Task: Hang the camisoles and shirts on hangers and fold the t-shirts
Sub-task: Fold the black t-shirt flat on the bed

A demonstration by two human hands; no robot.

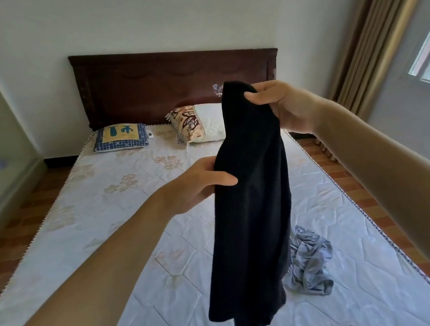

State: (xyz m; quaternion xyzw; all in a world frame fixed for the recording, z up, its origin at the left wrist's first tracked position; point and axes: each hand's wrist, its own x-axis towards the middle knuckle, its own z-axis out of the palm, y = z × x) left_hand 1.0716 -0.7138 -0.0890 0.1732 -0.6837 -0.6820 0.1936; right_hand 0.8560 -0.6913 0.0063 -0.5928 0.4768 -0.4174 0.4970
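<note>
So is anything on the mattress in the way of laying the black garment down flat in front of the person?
Mostly no. The black garment hangs from the right hand and left hand over bare mattress. Only a crumpled grey garment lies just right of it and could get covered.

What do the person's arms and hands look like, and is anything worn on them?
Both forearms are bare, with no sleeves in view. The left hand and the right hand wear no gloves; no rings, watch or bracelet can be seen on them.
</note>
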